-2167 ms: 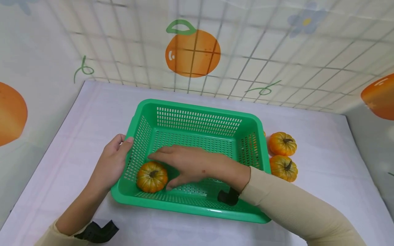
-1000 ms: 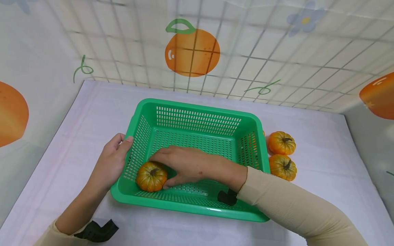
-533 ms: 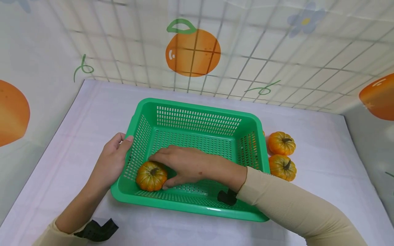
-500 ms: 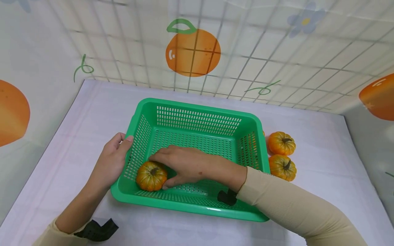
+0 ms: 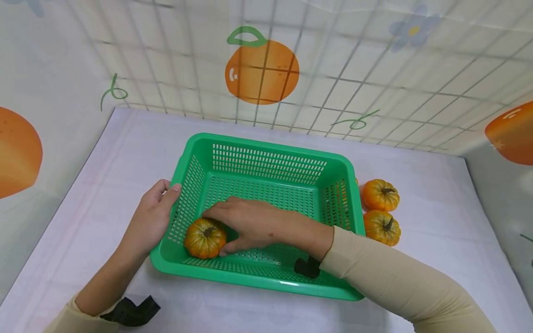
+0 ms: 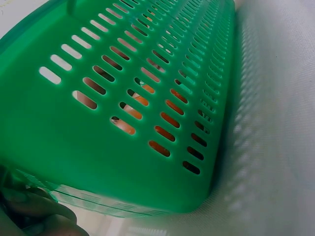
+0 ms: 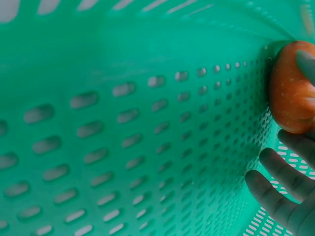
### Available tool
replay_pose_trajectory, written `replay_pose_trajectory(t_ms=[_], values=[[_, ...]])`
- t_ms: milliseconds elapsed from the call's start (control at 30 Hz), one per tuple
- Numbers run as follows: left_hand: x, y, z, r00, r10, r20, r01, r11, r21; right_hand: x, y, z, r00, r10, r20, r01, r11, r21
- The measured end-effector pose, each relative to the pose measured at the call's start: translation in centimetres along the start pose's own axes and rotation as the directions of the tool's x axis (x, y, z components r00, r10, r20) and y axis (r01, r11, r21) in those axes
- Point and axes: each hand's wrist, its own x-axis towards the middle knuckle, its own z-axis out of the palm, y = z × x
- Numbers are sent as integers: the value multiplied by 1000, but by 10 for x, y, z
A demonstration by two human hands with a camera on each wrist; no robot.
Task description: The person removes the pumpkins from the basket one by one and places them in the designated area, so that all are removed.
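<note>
A green plastic basket (image 5: 266, 291) with slotted walls stands on the white-covered table. My left hand (image 5: 151, 219) grips its left rim, thumb on top; curled fingers (image 6: 37, 211) show below the rim in the left wrist view. Inside, in the near left corner, sits a small orange pumpkin (image 5: 205, 238) with a brown stem. My right hand (image 5: 250, 224) reaches into the basket and holds the pumpkin's right side between thumb and forefinger. In the right wrist view the other fingers (image 7: 273, 196) are spread beside the pumpkin (image 7: 290, 88).
Two more small pumpkins, one farther back (image 5: 381, 195) and one nearer (image 5: 382, 228), sit just outside the basket's right wall. Orange also shows through the slots there. A fruit-printed cloth over a wire grid (image 5: 333, 69) rises behind the table (image 5: 433, 208).
Since the earliest frame, my right thumb and forefinger have drawn in onto the pumpkin. My left hand and the basket stay in place, and the last half second shows hardly any movement.
</note>
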Motion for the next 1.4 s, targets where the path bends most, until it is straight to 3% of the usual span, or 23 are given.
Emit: replay_pose_trajectory(t_ms=[1400], values=[[1,-1,0,1000,-5,-5,5,1000,-1,-6,-2,-9,998,55,-12,-54,998,28]])
